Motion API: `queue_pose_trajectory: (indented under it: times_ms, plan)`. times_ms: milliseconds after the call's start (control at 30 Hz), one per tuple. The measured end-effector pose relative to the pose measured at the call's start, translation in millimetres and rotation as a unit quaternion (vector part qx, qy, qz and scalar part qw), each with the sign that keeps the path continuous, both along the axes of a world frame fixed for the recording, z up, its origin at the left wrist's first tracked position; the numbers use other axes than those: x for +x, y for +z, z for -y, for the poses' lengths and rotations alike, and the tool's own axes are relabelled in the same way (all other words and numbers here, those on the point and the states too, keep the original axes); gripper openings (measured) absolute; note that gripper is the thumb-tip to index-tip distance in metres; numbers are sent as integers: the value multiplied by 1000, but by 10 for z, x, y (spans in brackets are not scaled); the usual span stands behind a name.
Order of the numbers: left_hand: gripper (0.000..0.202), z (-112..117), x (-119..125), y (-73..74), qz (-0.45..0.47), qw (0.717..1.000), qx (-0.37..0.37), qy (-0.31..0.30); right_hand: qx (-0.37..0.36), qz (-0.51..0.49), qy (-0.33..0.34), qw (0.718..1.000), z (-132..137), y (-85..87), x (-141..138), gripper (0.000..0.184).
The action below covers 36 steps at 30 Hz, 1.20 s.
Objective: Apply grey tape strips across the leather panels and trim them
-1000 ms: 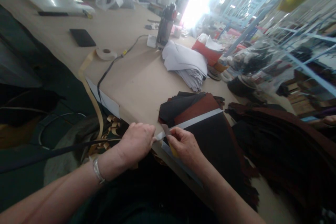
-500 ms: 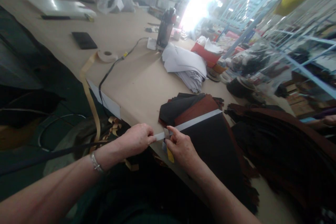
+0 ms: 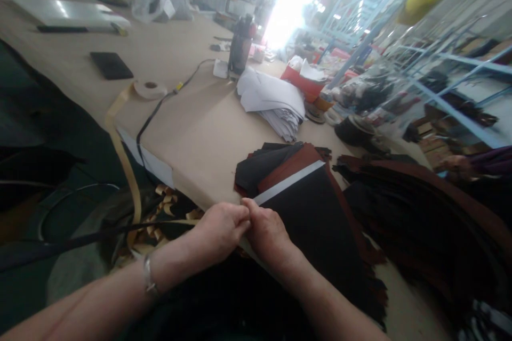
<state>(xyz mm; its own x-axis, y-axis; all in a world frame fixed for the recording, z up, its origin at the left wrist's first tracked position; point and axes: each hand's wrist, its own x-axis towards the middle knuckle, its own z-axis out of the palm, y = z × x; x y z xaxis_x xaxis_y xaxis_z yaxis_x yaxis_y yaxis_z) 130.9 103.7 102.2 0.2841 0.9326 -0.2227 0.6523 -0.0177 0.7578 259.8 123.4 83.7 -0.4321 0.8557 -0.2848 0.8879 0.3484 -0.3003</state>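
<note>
A white tape strip (image 3: 290, 184) runs diagonally across a dark fan-shaped panel (image 3: 320, 234) on top of a stack of black and reddish-brown pieces (image 3: 280, 170). At the strip's near end, by the table edge, my left hand (image 3: 226, 224) and my right hand (image 3: 266, 226) meet with their fingertips together. The left fingers are closed in a pinch where the strip ends. My right fingers are curled shut too, thumb side up; what lies inside them is hidden. The yellow-handled tool seen before does not show now.
A tape roll (image 3: 150, 89) trails a tan band over the table edge. Beyond are a black flat object (image 3: 111, 65), a dark bottle (image 3: 241, 45) and a stack of white sheets (image 3: 272, 98). Dark pieces (image 3: 400, 213) are piled right; another person's hand (image 3: 458, 167) is at far right.
My hands have come together at the strip's near end, where a stretch of white tape showed between them. The yellow-handled tool under my right hand has gone out of sight. The view has shifted slightly.
</note>
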Motion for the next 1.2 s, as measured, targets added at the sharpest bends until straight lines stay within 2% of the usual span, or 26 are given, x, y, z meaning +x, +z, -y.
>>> queue_pose_trajectory:
  times_ms: [67, 133, 267, 333, 400, 467, 567, 633, 667, 733, 800, 900, 1033, 1100, 1200]
  plan:
    - [27, 20, -1, 66, 50, 998, 28, 1, -3, -12, 13, 1000, -12, -9, -4, 33]
    - [26, 0, -67, 86, 114, 991, 52, 42, -2, -38, 15, 999, -17, 5, 9, 33]
    - [29, -101, -225, -40, 160, 978, 33, 127, -10, -135, -23, 991, 61, 140, 140, 47]
    - [31, -119, -233, -130, 174, 974, 21, 145, -36, -204, -49, 977, 123, 234, 277, 34]
    - [32, -121, -182, -201, 184, 973, 5, 143, -95, -302, -94, 944, 146, 301, 462, 12]
    - [34, -141, -101, -250, 178, 977, -11, 116, -174, -416, -157, 878, 98, 315, 675, 3]
    - [37, -223, -3, -297, 140, 986, -28, 81, -273, -583, -259, 720, -94, 248, 972, 9]
    - [38, -283, 18, -317, 116, 990, -27, 74, -321, -650, -312, 614, -272, 195, 1108, 9]
    - [38, -305, 17, -322, 110, 991, -25, 70, -336, -671, -324, 576, -372, 178, 1150, 11]
    - [38, -328, 6, -322, 104, 992, -25, 60, -340, -706, -322, 531, -593, 171, 1187, 20]
    - [38, -328, -2, -309, 98, 993, -27, 57, -303, -724, -327, 526, -844, 183, 1192, 24]
    - [38, -310, 4, -294, 78, 995, -22, 64, -242, -698, -384, 555, -1249, 182, 1263, 24]
    - [38, -291, 13, -306, 46, 996, 0, 70, -144, -676, -447, 568, -1624, 143, 1658, 26]
    - [38, -296, 9, -301, 51, 996, 4, 75, -78, -664, -467, 579, -1632, 140, 1922, 23]
    - [37, -330, 1, -248, 93, 988, -54, 113, -12, -636, -463, 617, -1373, 149, 2228, 12]
